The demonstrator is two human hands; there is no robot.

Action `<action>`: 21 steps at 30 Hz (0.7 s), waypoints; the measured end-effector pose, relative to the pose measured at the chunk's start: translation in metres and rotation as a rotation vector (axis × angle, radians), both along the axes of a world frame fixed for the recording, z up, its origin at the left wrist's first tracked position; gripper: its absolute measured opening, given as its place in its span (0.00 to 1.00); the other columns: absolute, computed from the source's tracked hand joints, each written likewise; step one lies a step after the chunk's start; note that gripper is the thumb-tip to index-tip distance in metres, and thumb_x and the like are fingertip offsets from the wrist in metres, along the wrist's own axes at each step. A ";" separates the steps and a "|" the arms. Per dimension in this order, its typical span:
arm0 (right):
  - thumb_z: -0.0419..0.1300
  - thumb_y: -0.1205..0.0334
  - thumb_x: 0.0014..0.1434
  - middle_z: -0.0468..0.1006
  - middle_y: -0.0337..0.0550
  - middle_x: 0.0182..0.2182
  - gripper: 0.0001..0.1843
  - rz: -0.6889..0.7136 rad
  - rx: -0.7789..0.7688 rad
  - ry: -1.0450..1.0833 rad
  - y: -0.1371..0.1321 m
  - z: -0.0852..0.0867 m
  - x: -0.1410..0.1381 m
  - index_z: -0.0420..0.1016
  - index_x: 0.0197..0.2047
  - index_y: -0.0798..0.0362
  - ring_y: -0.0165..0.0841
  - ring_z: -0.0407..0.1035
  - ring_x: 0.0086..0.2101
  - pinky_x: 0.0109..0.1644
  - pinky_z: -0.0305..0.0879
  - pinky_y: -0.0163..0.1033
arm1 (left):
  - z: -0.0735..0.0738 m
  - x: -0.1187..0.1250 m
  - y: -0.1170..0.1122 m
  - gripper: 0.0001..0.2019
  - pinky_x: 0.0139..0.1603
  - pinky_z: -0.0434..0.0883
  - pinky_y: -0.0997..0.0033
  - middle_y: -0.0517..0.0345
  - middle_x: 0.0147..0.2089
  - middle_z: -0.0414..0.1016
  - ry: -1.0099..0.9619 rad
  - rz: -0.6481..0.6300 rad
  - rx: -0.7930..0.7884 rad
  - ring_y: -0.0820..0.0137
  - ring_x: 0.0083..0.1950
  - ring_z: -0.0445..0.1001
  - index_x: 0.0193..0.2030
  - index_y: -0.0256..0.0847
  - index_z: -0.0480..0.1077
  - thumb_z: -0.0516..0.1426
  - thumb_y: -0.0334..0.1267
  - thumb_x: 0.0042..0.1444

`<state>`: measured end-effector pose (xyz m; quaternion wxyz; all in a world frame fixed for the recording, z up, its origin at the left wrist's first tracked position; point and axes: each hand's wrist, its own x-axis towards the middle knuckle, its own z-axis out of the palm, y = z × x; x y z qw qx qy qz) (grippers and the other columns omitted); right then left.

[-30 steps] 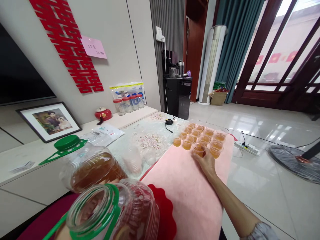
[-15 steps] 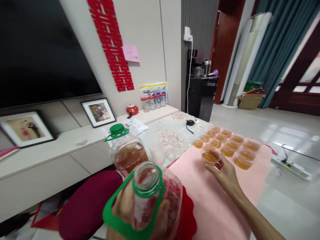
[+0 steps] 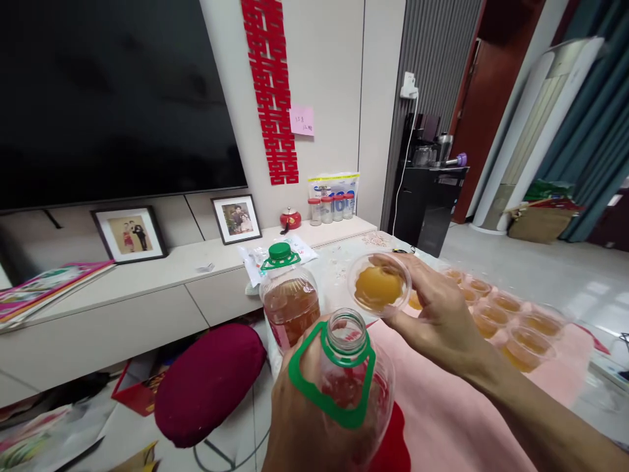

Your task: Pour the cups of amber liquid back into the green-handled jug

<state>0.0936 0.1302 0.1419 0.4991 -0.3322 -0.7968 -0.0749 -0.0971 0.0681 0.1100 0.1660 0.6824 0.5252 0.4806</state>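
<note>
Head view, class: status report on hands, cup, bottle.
Left hand grips open bottle. Right hand holds filled cup tilted just above its mouth. Nothing between.

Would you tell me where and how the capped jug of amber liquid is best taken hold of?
By the green loop handle under its cap, from above: the capped jug stands upright, and its belly looks too wide for one hand. The near side is crowded by the open jug in the left hand; the right hand holds a filled cup.

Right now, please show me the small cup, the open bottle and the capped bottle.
small cup (image 3: 379, 286): head view, amber contents in the middle.
open bottle (image 3: 358, 387): head view, clear shoulder below the neck.
capped bottle (image 3: 291, 305): head view, amber-filled body.
</note>
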 end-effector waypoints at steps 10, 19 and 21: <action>0.59 0.76 0.59 0.78 0.54 0.54 0.25 0.131 0.103 -0.083 0.003 0.021 -0.013 0.71 0.61 0.61 0.35 0.72 0.56 0.63 0.68 0.39 | 0.013 -0.001 0.006 0.03 0.29 0.66 0.69 0.63 0.28 0.71 0.137 -0.091 0.030 0.71 0.28 0.68 0.28 0.44 0.63 0.53 0.37 0.50; 0.58 0.78 0.57 0.77 0.57 0.55 0.27 0.136 0.185 -0.137 0.006 0.021 -0.010 0.70 0.61 0.65 0.38 0.71 0.58 0.65 0.67 0.43 | 0.002 -0.005 0.007 0.03 0.28 0.71 0.69 0.63 0.33 0.76 0.146 -0.089 0.061 0.68 0.31 0.75 0.34 0.46 0.66 0.55 0.39 0.52; 0.57 0.78 0.58 0.77 0.57 0.55 0.27 0.142 0.186 -0.143 0.006 0.022 -0.010 0.70 0.61 0.65 0.38 0.71 0.58 0.65 0.67 0.43 | 0.003 -0.005 0.007 0.02 0.28 0.72 0.69 0.63 0.33 0.77 0.165 -0.095 0.082 0.68 0.32 0.76 0.33 0.46 0.66 0.55 0.38 0.53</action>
